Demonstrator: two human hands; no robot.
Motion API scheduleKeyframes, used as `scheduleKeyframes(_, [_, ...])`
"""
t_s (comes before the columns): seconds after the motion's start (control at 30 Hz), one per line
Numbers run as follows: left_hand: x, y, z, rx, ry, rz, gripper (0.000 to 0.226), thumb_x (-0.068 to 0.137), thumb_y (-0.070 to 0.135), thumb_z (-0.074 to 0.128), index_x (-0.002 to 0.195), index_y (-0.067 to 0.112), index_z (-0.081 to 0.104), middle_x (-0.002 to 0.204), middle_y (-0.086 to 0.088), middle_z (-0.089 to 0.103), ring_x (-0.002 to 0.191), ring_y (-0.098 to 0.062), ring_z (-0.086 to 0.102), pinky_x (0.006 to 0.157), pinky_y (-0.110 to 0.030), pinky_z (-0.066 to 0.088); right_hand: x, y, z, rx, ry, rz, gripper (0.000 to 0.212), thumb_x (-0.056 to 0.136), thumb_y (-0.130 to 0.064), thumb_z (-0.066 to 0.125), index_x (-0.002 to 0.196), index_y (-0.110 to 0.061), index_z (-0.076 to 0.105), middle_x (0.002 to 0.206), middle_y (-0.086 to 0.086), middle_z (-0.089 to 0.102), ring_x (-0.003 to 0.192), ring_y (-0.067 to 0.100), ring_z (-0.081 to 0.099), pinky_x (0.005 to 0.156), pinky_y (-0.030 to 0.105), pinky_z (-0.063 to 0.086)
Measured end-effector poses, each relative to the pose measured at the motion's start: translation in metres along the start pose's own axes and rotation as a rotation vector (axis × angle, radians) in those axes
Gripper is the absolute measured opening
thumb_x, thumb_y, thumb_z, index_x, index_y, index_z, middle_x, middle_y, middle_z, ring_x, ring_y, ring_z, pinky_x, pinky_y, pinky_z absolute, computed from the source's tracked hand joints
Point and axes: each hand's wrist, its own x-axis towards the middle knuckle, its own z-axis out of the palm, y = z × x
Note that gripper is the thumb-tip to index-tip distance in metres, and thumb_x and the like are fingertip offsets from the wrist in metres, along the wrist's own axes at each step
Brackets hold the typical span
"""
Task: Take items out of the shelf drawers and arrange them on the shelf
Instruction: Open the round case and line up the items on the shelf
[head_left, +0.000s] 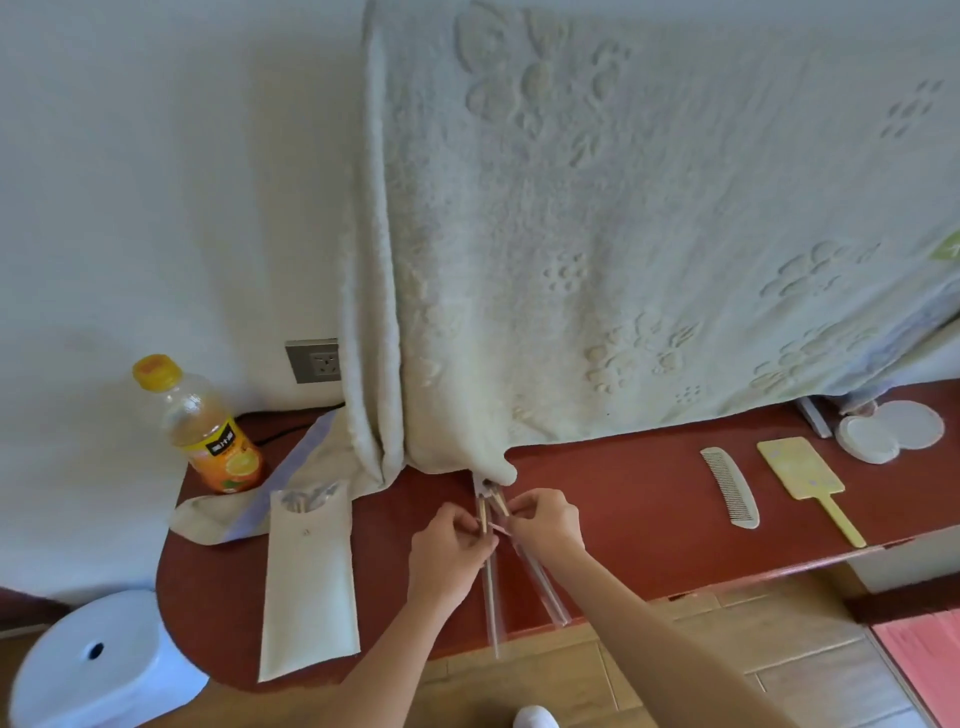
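Pinching chopsticks (491, 512) at mid-shelf (623, 499), left hand (451, 540) and right hand (545, 525) both clenched on the tips; sleeves (540, 582) overhanging front edge; risking a slide to the floor if released unevenly; towel (623, 234) crowding behind.

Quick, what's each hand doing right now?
Left hand: closed, pinching the wooden chopsticks in their clear wrappers.
Right hand: closed, pinching the same chopsticks from the other side.
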Motion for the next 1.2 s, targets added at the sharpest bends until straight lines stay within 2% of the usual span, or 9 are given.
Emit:
scheduleKeyframes(0.1, [-0.004, 0.014, 0.025, -0.032, -0.027, 0.056, 0.02, 0.071, 0.023, 0.076, 0.074, 0.024, 0.056, 0.071, 0.004, 0.069, 0.068, -0.006, 0.066, 0.069, -0.028, 0.055, 0.008, 0.014, -0.023, 0.003, 0.037, 0.001, 0.009, 0.079, -0.019, 0.069, 0.083, -0.023, 0.063, 0.092, 0.0, 0.068, 0.084, 0.017, 0.064, 0.075, 0.029, 0.054])
scheduleKeyframes(0.2, [-0.003, 0.031, 0.047, -0.03, -0.003, 0.073, 0.018, 0.073, 0.021, 0.075, 0.076, 0.021, 0.057, 0.072, 0.008, 0.065, 0.066, -0.004, 0.062, 0.064, -0.021, 0.048, 0.019, 0.029, -0.047, 0.016, 0.062, 0.001, 0.012, 0.081, -0.017, 0.068, 0.093, -0.018, 0.066, 0.091, 0.0, 0.066, 0.082, 0.015, 0.061, 0.07, 0.027, 0.05])
scheduleKeyframes(0.27, [0.001, 0.04, 0.06, -0.017, 0.016, 0.09, 0.018, 0.074, 0.02, 0.075, 0.078, 0.019, 0.058, 0.074, 0.009, 0.065, 0.07, -0.003, 0.063, 0.067, -0.021, 0.049, 0.026, 0.037, -0.061, 0.034, 0.086, -0.006, 0.016, 0.082, -0.017, 0.067, 0.098, -0.016, 0.067, 0.09, -0.001, 0.064, 0.081, 0.014, 0.057, 0.07, 0.025, 0.046])
scheduleKeyframes(0.47, [0.019, 0.064, 0.092, -0.013, 0.068, 0.067, 0.022, 0.075, 0.013, 0.075, 0.087, 0.017, 0.057, 0.077, 0.011, 0.064, 0.073, -0.004, 0.064, 0.061, -0.007, 0.045, 0.05, 0.051, -0.091, 0.063, 0.143, -0.025, 0.02, 0.084, -0.019, 0.068, 0.104, -0.015, 0.068, 0.102, 0.001, 0.067, 0.083, 0.012, 0.055, 0.072, 0.024, 0.044])
scheduleKeyframes(0.63, [0.035, 0.077, 0.113, 0.053, 0.123, -0.013, 0.018, 0.075, 0.02, 0.075, 0.081, 0.021, 0.058, 0.077, 0.008, 0.062, 0.085, -0.015, 0.064, 0.079, -0.029, 0.049, 0.065, 0.051, -0.1, 0.022, 0.15, -0.062, 0.019, 0.084, -0.019, 0.069, 0.102, -0.013, 0.068, 0.101, 0.003, 0.067, 0.086, 0.016, 0.06, 0.072, 0.025, 0.047])
scheduleKeyframes(0.87, [0.051, 0.078, 0.137, 0.039, 0.151, -0.128, 0.024, 0.07, 0.02, 0.078, 0.066, 0.027, 0.055, 0.08, 0.0, 0.07, 0.082, -0.021, 0.067, 0.08, -0.037, 0.053, 0.078, 0.058, -0.099, -0.06, 0.109, -0.031, 0.012, 0.083, -0.022, 0.069, 0.094, -0.018, 0.067, 0.095, 0.0, 0.066, 0.084, 0.018, 0.063, 0.067, 0.026, 0.047])
scheduleKeyframes(0.97, [0.055, 0.078, 0.143, 0.041, 0.16, -0.187, 0.023, 0.069, 0.02, 0.078, 0.066, 0.026, 0.057, 0.078, -0.001, 0.071, 0.081, -0.021, 0.067, 0.079, -0.035, 0.053, 0.082, 0.062, -0.096, -0.081, 0.095, -0.007, 0.012, 0.082, -0.023, 0.069, 0.092, -0.019, 0.067, 0.094, 0.0, 0.066, 0.083, 0.019, 0.063, 0.066, 0.026, 0.048])
scheduleKeyframes(1.07, [0.054, 0.081, 0.146, 0.093, 0.201, -0.215, 0.015, 0.072, 0.024, 0.077, 0.078, 0.019, 0.064, 0.085, -0.002, 0.071, 0.09, -0.019, 0.064, 0.074, -0.024, 0.044, 0.085, 0.066, -0.094, -0.106, 0.083, -0.006, 0.011, 0.083, -0.022, 0.068, 0.093, -0.019, 0.066, 0.094, 0.001, 0.066, 0.083, 0.02, 0.062, 0.066, 0.027, 0.048])
scheduleKeyframes(1.2, [0.051, 0.082, 0.149, 0.108, 0.245, -0.202, 0.017, 0.073, 0.023, 0.076, 0.08, 0.016, 0.062, 0.082, -0.003, 0.07, 0.085, -0.019, 0.064, 0.068, -0.023, 0.038, 0.087, 0.069, -0.092, -0.108, 0.073, -0.022, 0.009, 0.082, -0.02, 0.068, 0.09, -0.018, 0.065, 0.091, 0.0, 0.065, 0.083, 0.02, 0.064, 0.07, 0.031, 0.054])
